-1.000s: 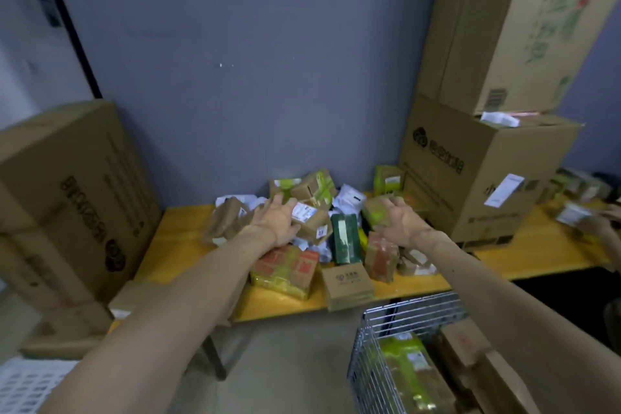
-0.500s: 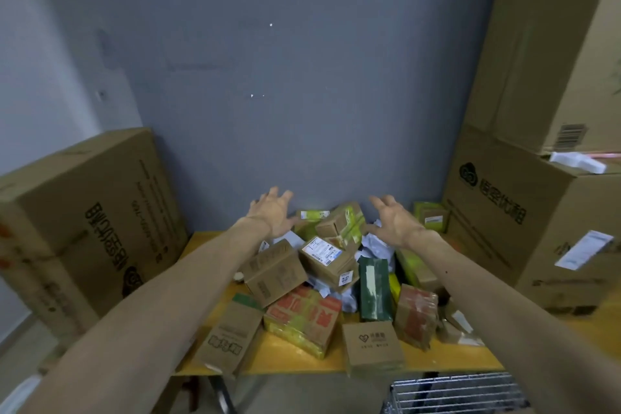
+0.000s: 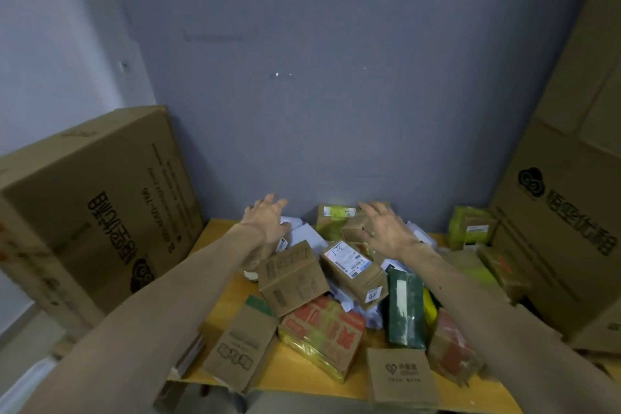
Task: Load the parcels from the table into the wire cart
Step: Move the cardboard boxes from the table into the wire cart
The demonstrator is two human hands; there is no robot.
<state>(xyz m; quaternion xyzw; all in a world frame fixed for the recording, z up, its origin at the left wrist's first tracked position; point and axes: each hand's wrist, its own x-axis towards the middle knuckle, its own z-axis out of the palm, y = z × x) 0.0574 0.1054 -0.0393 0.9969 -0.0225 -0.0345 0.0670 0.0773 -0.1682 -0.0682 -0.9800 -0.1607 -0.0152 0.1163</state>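
Heap of small brown cardboard parcels [image 3: 353, 265] with white labels, some green or red-printed, piled on yellow wooden bench [image 3: 218, 235], left hand [image 3: 265, 220] and right hand [image 3: 386, 228] spread-fingered above the heap, holding nothing

- Parcels [image 3: 339, 329] lay heaped on the table [image 3: 289, 366], against the far wall [image 3: 319, 111].
- A large carton [image 3: 90, 212] stood left of the heap.
- Stacked cartons [image 3: 568, 218] stood right of it.
- The left hand [image 3: 265, 218] and right hand [image 3: 386, 228] hung over its far part.

Left hand [image 3: 265, 217] and right hand [image 3: 386, 228] moved from middle of pile to far edge near wall [image 3: 336, 111], above rear parcels [image 3: 353, 265], fingers [image 3: 270, 202] spread wider. View tilted up; wire cart gone from sight.
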